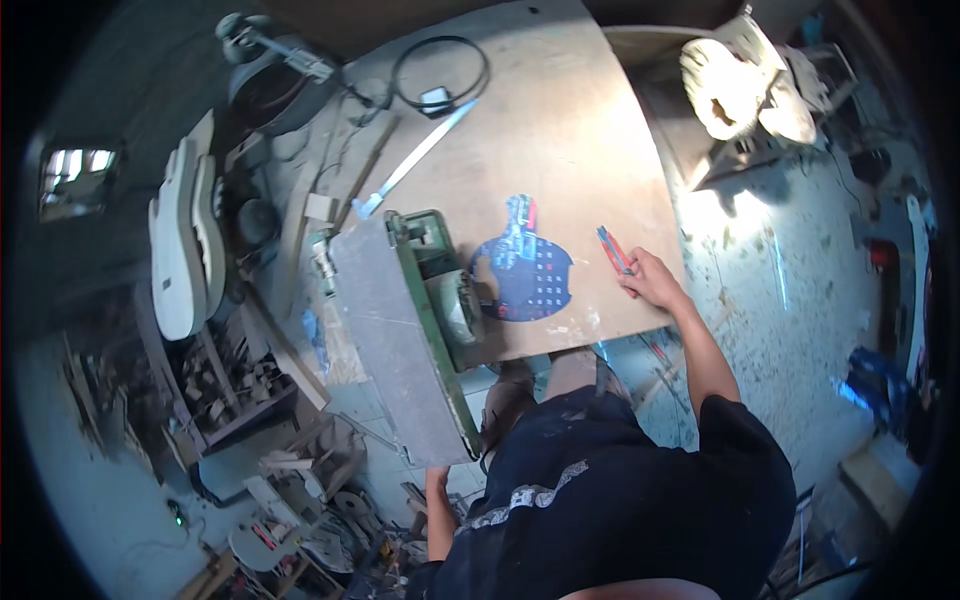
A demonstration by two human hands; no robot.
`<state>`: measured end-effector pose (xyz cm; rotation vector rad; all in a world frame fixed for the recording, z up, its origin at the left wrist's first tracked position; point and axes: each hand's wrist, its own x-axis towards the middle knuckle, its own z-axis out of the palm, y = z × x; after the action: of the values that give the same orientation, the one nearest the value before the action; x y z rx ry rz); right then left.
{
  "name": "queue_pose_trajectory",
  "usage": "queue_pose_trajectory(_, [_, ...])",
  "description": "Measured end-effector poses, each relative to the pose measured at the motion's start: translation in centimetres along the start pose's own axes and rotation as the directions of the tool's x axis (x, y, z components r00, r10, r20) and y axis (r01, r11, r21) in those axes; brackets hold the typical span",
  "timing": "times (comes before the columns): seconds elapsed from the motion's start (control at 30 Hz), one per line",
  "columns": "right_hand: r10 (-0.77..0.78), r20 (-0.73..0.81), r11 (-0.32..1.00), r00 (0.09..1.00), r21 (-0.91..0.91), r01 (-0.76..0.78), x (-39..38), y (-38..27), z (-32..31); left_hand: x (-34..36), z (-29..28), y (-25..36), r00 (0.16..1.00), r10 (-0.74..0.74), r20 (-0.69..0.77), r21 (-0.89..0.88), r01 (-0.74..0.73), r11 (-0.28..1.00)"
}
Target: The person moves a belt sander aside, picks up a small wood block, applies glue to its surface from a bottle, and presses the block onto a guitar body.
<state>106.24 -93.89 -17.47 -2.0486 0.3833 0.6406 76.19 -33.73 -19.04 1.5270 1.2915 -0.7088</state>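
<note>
My right hand (652, 279) is closed around a red utility knife (612, 250) above the right edge of the wooden tabletop (560, 130). To its left on the board lies a dark blue, rounded fan-like sheet (535, 290) with small printed marks and a blue-and-red upper part. A green bench belt sander (440, 350) with a long grey abrasive belt (385, 320) stands at the board's left front. My left hand (437, 477) is down by the sander's near end; the belt hides its fingers, so its grip does not show.
A metal square (420, 155), a thin wood strip (368, 170) and a coiled black cable (440, 42) lie on the board's far left. White curved pieces (180, 240) stand to the left, near a crate of wood offcuts (235, 380). A glaring lamp-lit cream object (718, 90) is at far right.
</note>
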Motion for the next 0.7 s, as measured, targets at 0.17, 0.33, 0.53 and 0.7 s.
queue_pose_trajectory(0.17, [-0.373,-0.03,0.916,0.927,-0.171,0.363,13.9,-12.6,4.5,-2.5,4.7,2.8,0.998,0.046,0.033,-0.132,-0.041,0.99])
queue_pose_trajectory(0.33, [-0.609,0.046,0.686,0.792,-0.471,0.555,25.9,-24.2,10.6,-6.8,5.6,4.7,0.994,0.104,0.012,-0.51,-0.084,0.856])
queue_pose_trajectory(0.53, [-0.687,0.083,0.557,0.722,-0.578,0.597,28.9,-33.7,15.4,-12.3,5.8,6.0,0.982,0.189,0.016,-0.792,-0.103,0.602])
queue_pose_trajectory(0.7, [-0.53,0.433,0.848,0.729,0.302,0.436,22.6,-38.8,13.4,-14.0,6.2,8.1,0.886,0.462,0.041,-0.923,-0.143,0.356])
